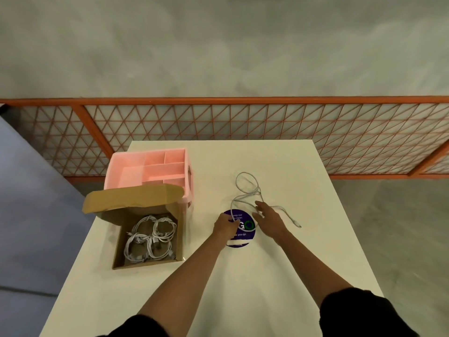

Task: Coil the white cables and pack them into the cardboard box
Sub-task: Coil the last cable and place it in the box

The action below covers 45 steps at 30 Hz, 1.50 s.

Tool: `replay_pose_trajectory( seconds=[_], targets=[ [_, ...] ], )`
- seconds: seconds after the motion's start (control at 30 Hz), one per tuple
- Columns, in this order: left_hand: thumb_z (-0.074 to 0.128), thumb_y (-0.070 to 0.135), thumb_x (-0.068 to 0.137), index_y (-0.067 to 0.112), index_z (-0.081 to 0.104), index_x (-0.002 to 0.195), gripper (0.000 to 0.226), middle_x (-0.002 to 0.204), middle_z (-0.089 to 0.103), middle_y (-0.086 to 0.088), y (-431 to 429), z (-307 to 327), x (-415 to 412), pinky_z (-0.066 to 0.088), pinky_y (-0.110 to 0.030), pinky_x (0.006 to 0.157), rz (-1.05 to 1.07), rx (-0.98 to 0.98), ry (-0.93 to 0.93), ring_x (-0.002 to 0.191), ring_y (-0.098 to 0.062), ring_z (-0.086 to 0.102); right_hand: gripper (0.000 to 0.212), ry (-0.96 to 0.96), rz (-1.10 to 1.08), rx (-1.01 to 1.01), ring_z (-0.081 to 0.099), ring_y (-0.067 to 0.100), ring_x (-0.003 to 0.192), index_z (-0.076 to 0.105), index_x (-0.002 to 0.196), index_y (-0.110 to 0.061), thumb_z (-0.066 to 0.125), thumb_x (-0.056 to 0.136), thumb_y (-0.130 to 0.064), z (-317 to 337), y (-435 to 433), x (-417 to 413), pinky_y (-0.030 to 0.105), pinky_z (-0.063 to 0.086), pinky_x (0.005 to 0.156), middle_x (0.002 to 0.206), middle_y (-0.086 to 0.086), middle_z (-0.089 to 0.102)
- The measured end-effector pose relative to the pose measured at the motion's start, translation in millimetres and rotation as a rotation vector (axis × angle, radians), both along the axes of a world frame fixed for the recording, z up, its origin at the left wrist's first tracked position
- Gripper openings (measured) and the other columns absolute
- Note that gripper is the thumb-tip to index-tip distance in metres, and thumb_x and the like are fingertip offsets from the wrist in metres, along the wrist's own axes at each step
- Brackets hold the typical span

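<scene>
Your left hand curls round the loose white cable at table centre. Your right hand, at its 3 o'clock, is spread wide. Coiled cables lie inside the cardboard box at 9 o'clock.

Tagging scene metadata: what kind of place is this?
Probably a warehouse or factory-type work area, not a home. Cues: a bare grey concrete floor, an orange metal mesh fence behind a plain white table, and a round purple sticker that seems to be a keep-it-clean notice.
</scene>
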<state>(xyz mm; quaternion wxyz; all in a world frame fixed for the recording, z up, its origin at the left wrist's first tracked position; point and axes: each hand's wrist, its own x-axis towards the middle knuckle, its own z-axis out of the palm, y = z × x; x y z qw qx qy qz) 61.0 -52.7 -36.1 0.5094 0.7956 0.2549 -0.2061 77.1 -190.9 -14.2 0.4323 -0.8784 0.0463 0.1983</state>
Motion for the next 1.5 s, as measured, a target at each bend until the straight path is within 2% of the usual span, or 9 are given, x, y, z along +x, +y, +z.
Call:
replay_pose_trajectory(
  seconds=[0.13, 0.33, 0.47, 0.67, 0.9, 1.07, 1.17, 1.37, 1.5],
  targets=[
    [0.061, 0.024, 0.090, 0.009, 0.056, 0.097, 0.017, 0.100, 0.062, -0.008, 3, -3, 1, 0.049, -0.030, 0.075, 0.024, 0.060, -0.108, 0.096, -0.025, 0.060, 0.028, -0.024, -0.112, 0.084, 0.057, 0.023, 0.111, 0.058, 0.123, -0.007, 0.049, 0.096, -0.013, 6, 0, 3, 0.022, 0.038, 0.081, 0.120, 0.011, 0.063],
    [0.054, 0.018, 0.094, 0.009, 0.053, 0.093, 0.008, 0.092, 0.064, -0.010, 20, 2, -6, 0.057, -0.040, 0.079, 0.160, -0.060, -0.156, 0.078, -0.022, 0.064, 0.021, -0.010, -0.065, 0.265, 0.061, 0.021, 0.090, 0.065, 0.100, -0.004, 0.049, 0.090, 0.005, 34, -9, -1, 0.019, 0.048, 0.073, 0.089, 0.003, 0.068],
    [0.052, 0.011, 0.094, 0.007, 0.053, 0.096, 0.005, 0.079, 0.064, -0.007, 34, 16, -14, 0.050, -0.026, 0.058, 0.267, -0.178, -0.157, 0.063, -0.015, 0.061, 0.012, 0.017, 0.028, 0.378, 0.062, 0.015, 0.082, 0.060, 0.103, -0.007, 0.051, 0.095, -0.005, 64, -15, -16, 0.016, 0.046, 0.070, 0.093, 0.005, 0.068],
    [0.054, 0.007, 0.089, 0.010, 0.054, 0.090, 0.003, 0.070, 0.064, -0.005, 43, 43, -39, 0.049, -0.023, 0.057, 0.207, -0.288, -0.040, 0.059, -0.012, 0.061, 0.020, -0.052, 0.073, 0.588, 0.064, 0.012, 0.081, 0.061, 0.100, -0.006, 0.050, 0.097, -0.023, 109, -9, -40, 0.027, 0.049, 0.082, 0.088, 0.002, 0.070],
    [0.058, 0.010, 0.085, 0.017, 0.047, 0.114, 0.032, 0.089, 0.065, -0.007, 46, 50, -66, 0.050, -0.027, 0.065, 0.151, -0.404, -0.004, 0.076, -0.017, 0.061, 0.022, -0.113, 0.086, 0.531, 0.062, 0.012, 0.076, 0.061, 0.106, -0.006, 0.049, 0.098, -0.023, 141, -3, -52, 0.023, 0.050, 0.073, 0.085, 0.002, 0.068],
    [0.064, 0.026, 0.083, 0.015, 0.062, 0.109, 0.028, 0.115, 0.055, -0.003, 45, 49, -74, 0.049, -0.026, 0.076, -0.058, -0.182, 0.022, 0.104, -0.017, 0.049, 0.021, -0.131, 0.093, 0.546, 0.060, 0.011, 0.072, 0.061, 0.105, -0.006, 0.049, 0.098, -0.022, 152, -1, -62, 0.020, 0.049, 0.069, 0.082, 0.001, 0.066],
    [0.071, 0.037, 0.077, 0.026, 0.064, 0.104, 0.030, 0.132, 0.040, -0.006, 44, 46, -76, 0.043, -0.034, 0.099, -0.141, 0.031, -0.039, 0.125, -0.024, 0.040, 0.020, -0.143, 0.126, 0.572, 0.058, 0.012, 0.071, 0.063, 0.101, -0.008, 0.049, 0.098, -0.021, 158, -3, -65, 0.022, 0.047, 0.069, 0.078, 0.003, 0.062],
    [0.070, 0.035, 0.083, 0.017, 0.005, 0.150, 0.095, 0.154, 0.020, -0.013, 39, 66, -63, 0.025, -0.043, 0.114, -0.023, -0.017, -0.325, 0.142, -0.027, 0.020, 0.026, -0.180, 0.192, 0.520, 0.051, 0.011, 0.069, 0.069, 0.103, -0.009, 0.047, 0.099, -0.020, 171, -14, -68, 0.025, 0.047, 0.075, 0.071, -0.001, 0.048],
    [0.052, 0.036, 0.095, 0.015, 0.006, 0.150, 0.074, 0.150, 0.034, -0.011, 38, 74, -57, 0.031, -0.031, 0.104, -0.087, -0.086, -0.312, 0.138, -0.026, 0.032, 0.026, -0.175, 0.230, 0.537, 0.047, 0.014, 0.074, 0.071, 0.099, -0.009, 0.047, 0.098, -0.019, 176, -24, -69, 0.026, 0.044, 0.079, 0.075, 0.001, 0.046]
  ],
)
